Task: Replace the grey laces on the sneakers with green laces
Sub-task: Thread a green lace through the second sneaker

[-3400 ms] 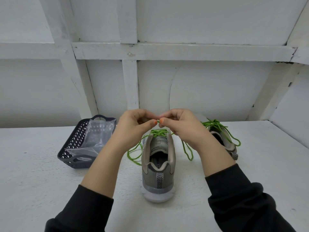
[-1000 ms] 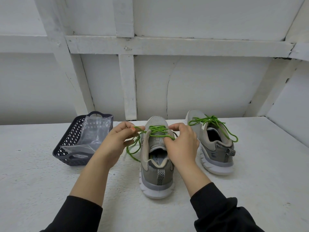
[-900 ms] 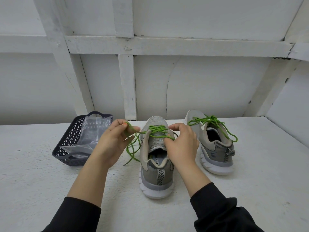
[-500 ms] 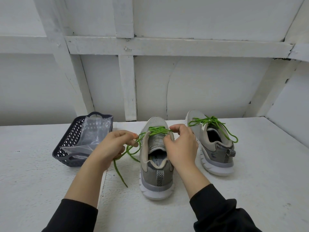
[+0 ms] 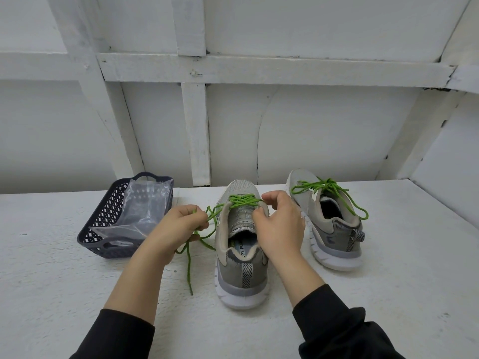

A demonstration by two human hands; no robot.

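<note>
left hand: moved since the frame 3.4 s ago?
Yes. The left hand has come down from over the near sneaker and moved left, closer to the basket, gripping the green lace.

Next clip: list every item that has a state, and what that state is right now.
Left hand: grips green lace by its loose end.
Right hand: pinches that lace at the eyelets.
Middle sneaker: upright, laced green, untied.
Right sneaker: upright, laced green, seemingly tied.
Basket: upright, holds plastic bag.
Plastic bag: slumped inside, contents unclear.
</note>
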